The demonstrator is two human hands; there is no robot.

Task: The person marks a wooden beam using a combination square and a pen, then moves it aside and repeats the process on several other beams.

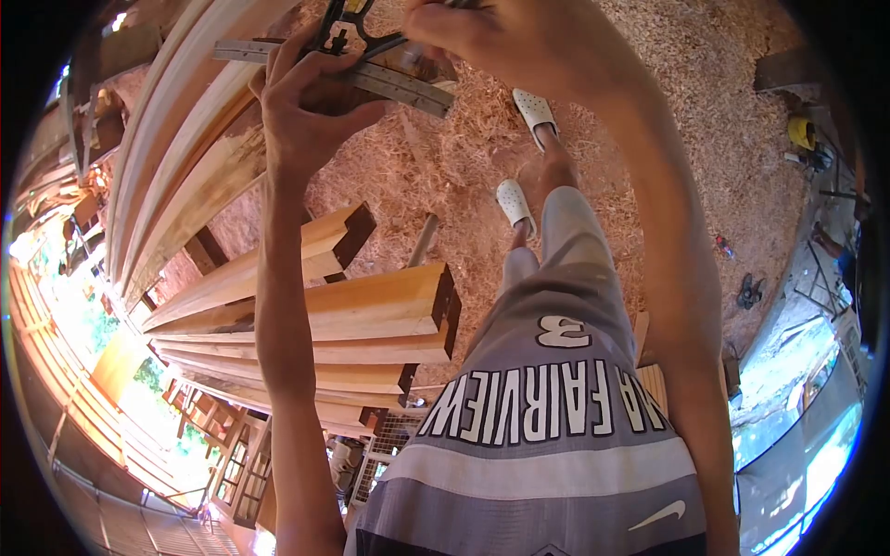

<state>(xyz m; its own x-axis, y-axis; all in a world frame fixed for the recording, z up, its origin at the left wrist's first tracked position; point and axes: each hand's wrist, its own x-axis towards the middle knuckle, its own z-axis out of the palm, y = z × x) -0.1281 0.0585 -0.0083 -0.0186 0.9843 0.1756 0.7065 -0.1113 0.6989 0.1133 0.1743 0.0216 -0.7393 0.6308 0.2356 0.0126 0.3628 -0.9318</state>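
Near the top of the head view, my left hand (311, 102) is closed around a long metal ruler (399, 86) with marked edges; its thumb sticks out below. A black tool (371, 42) with openings and a yellow part lies against the ruler, partly cut off by the frame's upper edge. I cannot make out its kind. My right hand (464, 28) is at the right end of this tool, fingers curled in, and what they pinch is mostly hidden.
Long timber beams (371, 301) with dark-cut ends fan out to the left, and more planks (185, 120) stand above them. Wood shavings (593, 148) cover the ground around my white clogs (512, 204). A yellow-and-black object (803, 133) and dark sandals (751, 291) lie far right.
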